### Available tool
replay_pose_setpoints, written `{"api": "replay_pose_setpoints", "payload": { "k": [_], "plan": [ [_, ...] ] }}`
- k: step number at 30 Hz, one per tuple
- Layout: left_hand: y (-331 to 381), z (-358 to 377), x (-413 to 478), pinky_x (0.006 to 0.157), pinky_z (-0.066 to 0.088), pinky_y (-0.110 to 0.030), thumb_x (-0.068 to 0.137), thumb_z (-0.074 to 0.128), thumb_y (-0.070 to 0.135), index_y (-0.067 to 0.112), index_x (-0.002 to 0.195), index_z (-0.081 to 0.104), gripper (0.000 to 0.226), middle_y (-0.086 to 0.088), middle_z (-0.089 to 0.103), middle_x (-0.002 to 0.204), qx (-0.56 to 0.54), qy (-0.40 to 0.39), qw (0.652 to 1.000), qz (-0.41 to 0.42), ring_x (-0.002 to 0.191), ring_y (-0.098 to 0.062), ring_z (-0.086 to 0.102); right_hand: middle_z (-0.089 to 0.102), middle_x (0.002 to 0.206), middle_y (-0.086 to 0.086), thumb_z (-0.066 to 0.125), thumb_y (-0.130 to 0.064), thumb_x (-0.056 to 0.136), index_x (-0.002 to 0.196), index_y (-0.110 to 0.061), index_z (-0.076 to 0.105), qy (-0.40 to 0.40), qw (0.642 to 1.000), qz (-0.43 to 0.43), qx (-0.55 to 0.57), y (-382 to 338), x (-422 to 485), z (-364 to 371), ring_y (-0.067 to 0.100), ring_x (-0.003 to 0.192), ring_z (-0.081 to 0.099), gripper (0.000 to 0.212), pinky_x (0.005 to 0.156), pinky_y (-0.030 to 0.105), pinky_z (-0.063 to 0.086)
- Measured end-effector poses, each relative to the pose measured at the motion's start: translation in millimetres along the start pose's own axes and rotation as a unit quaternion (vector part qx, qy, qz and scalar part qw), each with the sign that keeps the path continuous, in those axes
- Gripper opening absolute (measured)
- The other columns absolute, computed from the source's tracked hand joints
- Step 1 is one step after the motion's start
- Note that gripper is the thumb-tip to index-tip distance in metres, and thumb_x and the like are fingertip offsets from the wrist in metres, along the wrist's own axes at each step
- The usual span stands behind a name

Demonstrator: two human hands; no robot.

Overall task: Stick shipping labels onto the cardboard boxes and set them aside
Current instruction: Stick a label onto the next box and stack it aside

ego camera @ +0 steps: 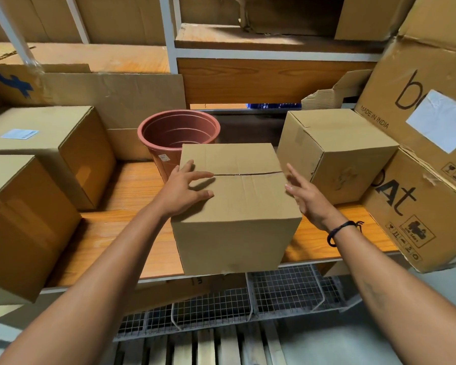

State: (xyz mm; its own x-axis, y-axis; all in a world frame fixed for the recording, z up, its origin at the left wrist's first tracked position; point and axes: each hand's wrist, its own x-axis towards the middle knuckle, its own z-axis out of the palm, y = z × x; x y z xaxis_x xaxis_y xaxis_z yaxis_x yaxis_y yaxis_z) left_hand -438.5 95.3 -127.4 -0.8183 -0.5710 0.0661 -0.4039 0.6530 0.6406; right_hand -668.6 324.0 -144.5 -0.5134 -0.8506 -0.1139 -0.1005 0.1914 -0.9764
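- The orange-brown wooden shelf board (132,196) runs across my view from 9 o'clock to 3 o'clock, and everything below stands on it.
- Two big, battered brown cartons with black printing (419,206) are stacked at 3 o'clock. The upper one leans and carries a creased white sheet of paper (440,119).
- A grey wire-mesh basket (274,291) sits under the shelf edge at 6 o'clock.
- Two plain brown cardboard boxes fill the 9 o'clock side: the nearer left box (19,219) hangs over the shelf's front edge, and the farther left box (37,154) stands just behind it.
- The plain brown cardboard box with a closed centre seam (237,206) stands at the middle of the view, upright, its front face at the shelf's front edge. I see no label on its top.
- A smaller brown cardboard box turned corner-on (334,154) stands at 2 o'clock from the centre box, just beside it.
- A reddish-brown round plastic pot (178,133) stands at 11 o'clock from the centre box, touching or nearly touching its back left corner; I cannot tell which.
- My left hand (184,188) lies on the top of the centre box at its 9 o'clock edge, fingers spread and fairly straight, gripping nothing.
- My right hand (308,196) is at the box's 3 o'clock top edge, fingers extended and loose, holding nothing. Whether it touches the cardboard I cannot tell.
- A small white printed shipping label (19,134) is stuck flat on top of the farther left box.
- A thin black cord wristband (340,230) circles my right wrist.
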Motion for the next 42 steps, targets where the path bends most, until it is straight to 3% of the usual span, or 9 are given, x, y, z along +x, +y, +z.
{"api": "replay_pose_setpoints", "payload": {
  "k": [4, 10, 13, 16, 21, 27, 31, 36, 42],
  "plan": [
    [3.0, 6.6, -1.2, 0.117, 0.017, -0.062, 0.086, 0.072, 0.039, 0.043, 0.129, 0.059, 0.046, -0.004, 0.019, 0.163, -0.042, -0.002, 0.999, -0.002, 0.150, -0.033, 0.010, 0.056, 0.124, -0.025, 0.059, -0.030, 0.088, 0.153, -0.035, 0.024, 0.009, 0.999, -0.015, 0.027, -2.5, -3.6, 9.5, -0.003, 0.106, 0.062, 0.075, 0.080, 0.019, 0.050],
    [1.4, 7.7, -4.0, 0.119, 0.020, -0.050, 0.079, 0.070, 0.045, 0.045, 0.135, 0.053, 0.058, 0.002, 0.022, 0.162, -0.167, -0.007, 0.986, -0.025, 0.148, -0.021, 0.022, 0.040, 0.150, -0.010, 0.035, -0.020, 0.105, 0.152, -0.021, 0.034, 0.080, 0.996, -0.037, 0.000, -62.2, -6.4, 8.3, 0.004, 0.127, 0.045, 0.047, 0.084, 0.011, 0.041],
    [-6.3, 18.8, -5.1, 0.120, 0.020, -0.050, 0.079, 0.062, 0.065, 0.049, 0.143, 0.039, 0.070, 0.008, 0.023, 0.161, -0.177, -0.040, 0.983, -0.035, 0.147, -0.017, 0.023, 0.051, 0.132, -0.021, 0.035, -0.023, 0.105, 0.145, -0.024, 0.040, 0.072, 0.991, -0.076, -0.082, -95.2, -5.8, 20.2, -0.013, 0.107, 0.052, 0.040, 0.082, 0.002, 0.040],
    [-8.4, 34.2, -5.1, 0.120, 0.019, -0.043, 0.089, 0.048, 0.066, 0.035, 0.154, 0.023, 0.076, 0.011, 0.022, 0.161, -0.196, -0.066, 0.977, -0.056, 0.146, -0.014, 0.022, 0.045, 0.150, -0.009, 0.035, -0.037, 0.101, 0.146, -0.022, 0.045, 0.030, 0.959, -0.099, -0.263, -104.6, 5.7, 40.1, 0.006, 0.135, 0.042, 0.048, 0.116, 0.031, 0.029],
    [-9.0, 41.3, -4.8, 0.121, 0.020, -0.046, 0.079, 0.034, 0.088, 0.036, 0.156, 0.018, 0.094, 0.013, 0.028, 0.159, -0.277, -0.074, 0.955, -0.077, 0.145, -0.010, 0.027, 0.013, 0.162, -0.018, 0.023, -0.060, 0.100, 0.153, -0.045, 0.017, 0.003, 0.881, -0.095, -0.464, -90.4, 17.2, 78.3, 0.025, 0.148, 0.015, 0.056, 0.114, 0.058, 0.010],
    [1.9, 26.6, -9.8, 0.109, 0.040, -0.039, 0.084, 0.034, 0.078, 0.033, 0.151, 0.033, 0.081, 0.007, 0.051, 0.146, -0.396, -0.046, 0.917, -0.010, 0.132, -0.012, 0.050, 0.006, 0.163, -0.019, 0.031, -0.072, 0.092, 0.151, -0.050, 0.018, -0.034, 0.880, -0.072, -0.468, -88.1, 29.0, 111.5, 0.029, 0.151, 0.002, 0.064, 0.111, 0.071, -0.002],
    [2.8, 14.3, -11.0, 0.105, 0.043, -0.037, 0.097, 0.044, 0.040, 0.029, 0.150, 0.035, 0.055, 0.003, 0.050, 0.147, -0.407, -0.031, 0.912, 0.028, 0.133, -0.019, 0.050, 0.007, 0.163, -0.017, 0.035, -0.071, 0.092, 0.150, -0.050, 0.021, -0.050, 0.872, -0.088, -0.479, -84.8, 35.4, 122.7, 0.027, 0.151, 0.003, 0.064, 0.111, 0.071, 0.001],
    [-16.9, 1.5, -13.1, 0.078, 0.050, -0.022, 0.078, 0.048, 0.013, 0.019, 0.136, 0.055, 0.058, -0.003, 0.068, 0.122, -0.403, 0.048, 0.914, -0.007, 0.106, -0.019, 0.063, 0.015, 0.164, -0.004, 0.067, -0.039, 0.091, 0.149, -0.036, 0.037, -0.078, 0.948, -0.158, -0.267, -79.2, 36.1, 89.8, 0.013, 0.149, 0.016, 0.065, 0.121, 0.042, 0.020],
    [-31.3, 7.8, -15.2, 0.080, 0.049, -0.022, 0.068, 0.045, 0.009, 0.032, 0.127, 0.058, 0.064, 0.017, 0.072, 0.108, -0.387, 0.091, 0.916, -0.051, 0.110, -0.013, 0.064, 0.027, 0.160, 0.001, 0.074, -0.035, 0.085, 0.140, -0.029, 0.052, 0.111, 0.933, -0.068, -0.335, -39.6, 23.9, 11.2, 0.020, 0.147, 0.026, 0.060, 0.119, 0.038, 0.024]
  ]
}}
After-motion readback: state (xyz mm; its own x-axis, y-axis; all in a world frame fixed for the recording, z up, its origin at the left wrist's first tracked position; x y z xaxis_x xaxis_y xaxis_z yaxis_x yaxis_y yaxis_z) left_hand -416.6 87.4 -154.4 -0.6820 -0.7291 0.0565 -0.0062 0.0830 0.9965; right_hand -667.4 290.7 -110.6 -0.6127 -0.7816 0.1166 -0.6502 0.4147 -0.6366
